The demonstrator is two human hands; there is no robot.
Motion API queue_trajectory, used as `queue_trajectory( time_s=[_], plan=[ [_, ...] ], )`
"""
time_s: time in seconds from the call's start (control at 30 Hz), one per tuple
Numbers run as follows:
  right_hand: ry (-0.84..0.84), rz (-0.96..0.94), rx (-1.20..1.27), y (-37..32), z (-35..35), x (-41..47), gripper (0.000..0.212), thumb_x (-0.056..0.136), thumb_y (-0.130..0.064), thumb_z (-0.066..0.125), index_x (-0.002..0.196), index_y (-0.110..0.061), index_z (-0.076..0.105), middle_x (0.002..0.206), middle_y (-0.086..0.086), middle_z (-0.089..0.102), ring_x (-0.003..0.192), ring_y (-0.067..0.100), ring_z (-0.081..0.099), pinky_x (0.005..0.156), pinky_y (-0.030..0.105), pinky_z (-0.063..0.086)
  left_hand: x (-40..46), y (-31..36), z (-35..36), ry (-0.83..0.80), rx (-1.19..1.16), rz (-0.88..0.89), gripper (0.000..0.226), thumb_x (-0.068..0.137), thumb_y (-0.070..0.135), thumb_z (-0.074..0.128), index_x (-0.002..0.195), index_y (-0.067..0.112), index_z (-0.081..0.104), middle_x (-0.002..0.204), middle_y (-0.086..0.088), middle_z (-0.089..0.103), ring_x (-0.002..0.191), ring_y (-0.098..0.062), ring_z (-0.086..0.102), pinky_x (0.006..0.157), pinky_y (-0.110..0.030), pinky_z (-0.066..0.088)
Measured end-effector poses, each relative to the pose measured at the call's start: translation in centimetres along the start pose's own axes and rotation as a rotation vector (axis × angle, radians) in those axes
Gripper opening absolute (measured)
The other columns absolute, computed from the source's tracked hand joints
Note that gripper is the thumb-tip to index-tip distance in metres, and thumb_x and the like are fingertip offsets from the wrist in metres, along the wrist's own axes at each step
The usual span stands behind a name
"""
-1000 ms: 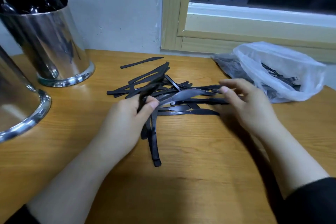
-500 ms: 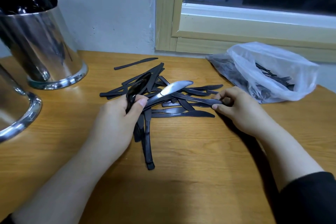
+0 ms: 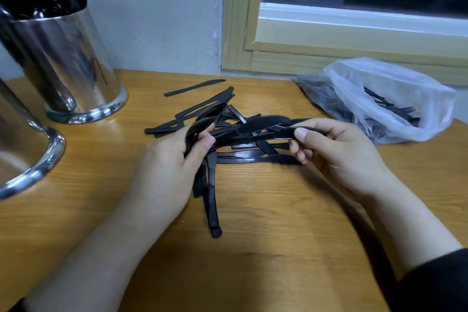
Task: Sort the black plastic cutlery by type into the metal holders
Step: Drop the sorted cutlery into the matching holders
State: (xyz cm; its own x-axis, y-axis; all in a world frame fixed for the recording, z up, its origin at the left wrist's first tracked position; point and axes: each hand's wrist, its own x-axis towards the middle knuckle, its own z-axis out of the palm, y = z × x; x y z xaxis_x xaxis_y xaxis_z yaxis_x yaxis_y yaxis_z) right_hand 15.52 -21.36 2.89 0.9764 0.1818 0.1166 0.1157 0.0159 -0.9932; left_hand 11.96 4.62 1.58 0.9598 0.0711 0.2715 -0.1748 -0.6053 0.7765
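A loose pile of black plastic knives (image 3: 255,152) lies on the wooden table in front of me. My left hand (image 3: 167,172) grips a bunch of black cutlery (image 3: 202,121), its handles sticking out below the fist toward me. My right hand (image 3: 339,149) pinches the end of one black knife (image 3: 263,124) between thumb and fingers, lifted just above the pile and reaching toward the left hand. A shiny metal holder (image 3: 68,66) at the back left is filled with black spoons. A second metal holder (image 3: 22,149) is cut off by the left edge.
A clear plastic bag (image 3: 395,99) holding black forks lies at the back right below a wooden window frame (image 3: 329,45). A single knife (image 3: 195,87) lies apart behind the pile. Bare table (image 3: 253,261) spreads near me.
My right hand has lifted from the pile with a knife pinched in it and moved it toward the left hand. The left hand keeps its bunch and has barely moved.
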Motion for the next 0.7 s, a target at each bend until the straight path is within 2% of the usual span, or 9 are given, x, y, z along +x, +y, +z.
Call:
queue_trajectory(
  time_s=[0.07,0.13,0.2,0.3,0.4,0.5,0.57,0.63,0.7],
  plan=[
    [-0.026,0.003,0.067,-0.1,0.4,-0.1,0.017,0.087,-0.015,0.062,0.091,-0.001,0.070,0.074,0.012,0.065,0.064,0.019,0.053,0.061,0.023,0.046,0.0,0.0,0.1,-0.029,-0.024,0.000,0.026,0.099,0.045,0.051,0.112,0.039,0.073,0.088,0.016,0.075,0.077,0.003,0.064,0.065,-0.004,0.045],
    [-0.039,0.000,0.111,-0.1,0.7,-0.2,0.014,0.088,-0.012,0.060,0.091,-0.001,0.069,0.073,0.013,0.064,0.063,0.019,0.054,0.061,0.024,0.047,0.1,0.3,0.0,-0.035,-0.043,-0.011,0.020,0.099,0.042,0.051,0.093,0.037,0.070,0.074,0.015,0.073,0.065,0.002,0.062,0.058,-0.006,0.043],
    [-0.038,0.002,0.120,-0.1,0.8,-0.1,0.014,0.090,-0.011,0.058,0.089,-0.001,0.067,0.072,0.014,0.064,0.062,0.020,0.054,0.062,0.026,0.047,0.0,0.4,-0.1,-0.040,-0.048,-0.011,0.021,0.100,0.040,0.051,0.084,0.034,0.064,0.066,0.011,0.069,0.055,-0.001,0.059,0.056,-0.010,0.042],
    [0.006,0.025,0.150,0.2,1.0,0.2,0.012,0.090,-0.012,0.059,0.087,-0.003,0.065,0.071,0.013,0.063,0.063,0.021,0.054,0.063,0.029,0.047,-0.1,0.3,-0.1,-0.063,-0.076,0.012,0.022,0.097,0.046,0.050,0.082,0.035,0.063,0.060,0.005,0.061,0.049,-0.008,0.052,0.051,-0.023,0.044],
    [0.001,0.039,0.159,0.4,1.0,0.2,0.011,0.090,-0.014,0.061,0.085,-0.005,0.064,0.070,0.012,0.061,0.064,0.020,0.053,0.063,0.029,0.047,0.0,0.4,-0.3,-0.092,-0.120,0.023,0.017,0.097,0.047,0.048,0.090,0.040,0.061,0.072,0.000,0.071,0.044,-0.013,0.043,0.046,-0.030,0.039],
    [0.001,0.042,0.134,0.4,1.1,0.1,0.011,0.089,-0.017,0.063,0.086,-0.006,0.064,0.068,0.013,0.059,0.063,0.022,0.050,0.063,0.030,0.044,0.2,0.6,-0.7,-0.145,-0.140,0.019,0.007,0.101,0.038,0.049,0.101,0.041,0.056,0.086,0.014,0.075,0.045,-0.010,0.043,0.046,-0.025,0.040],
    [0.002,0.044,0.095,0.4,1.3,0.1,0.015,0.087,-0.019,0.066,0.089,-0.005,0.062,0.066,0.014,0.059,0.062,0.023,0.050,0.063,0.031,0.044,0.3,0.5,-1.0,-0.211,-0.088,0.031,0.013,0.102,0.037,0.050,0.106,0.047,0.058,0.088,0.019,0.074,0.051,-0.008,0.050,0.052,-0.023,0.043],
    [0.000,0.043,0.074,0.4,2.0,0.0,0.019,0.084,-0.021,0.068,0.091,-0.005,0.060,0.066,0.015,0.062,0.060,0.023,0.053,0.062,0.030,0.046,0.3,0.3,-1.2,-0.286,-0.017,0.017,0.015,0.101,0.040,0.053,0.096,0.045,0.065,0.087,0.020,0.073,0.064,-0.006,0.060,0.060,-0.021,0.047],
    [0.011,0.036,0.089,0.5,3.2,-0.2,0.030,0.083,-0.023,0.069,0.101,-0.002,0.058,0.070,0.018,0.068,0.061,0.024,0.059,0.060,0.028,0.049,0.1,0.2,-1.2,-0.350,0.019,-0.020,0.024,0.102,0.039,0.055,0.081,0.034,0.066,0.066,0.024,0.065,0.059,0.002,0.058,0.054,-0.015,0.043]
  ],
)
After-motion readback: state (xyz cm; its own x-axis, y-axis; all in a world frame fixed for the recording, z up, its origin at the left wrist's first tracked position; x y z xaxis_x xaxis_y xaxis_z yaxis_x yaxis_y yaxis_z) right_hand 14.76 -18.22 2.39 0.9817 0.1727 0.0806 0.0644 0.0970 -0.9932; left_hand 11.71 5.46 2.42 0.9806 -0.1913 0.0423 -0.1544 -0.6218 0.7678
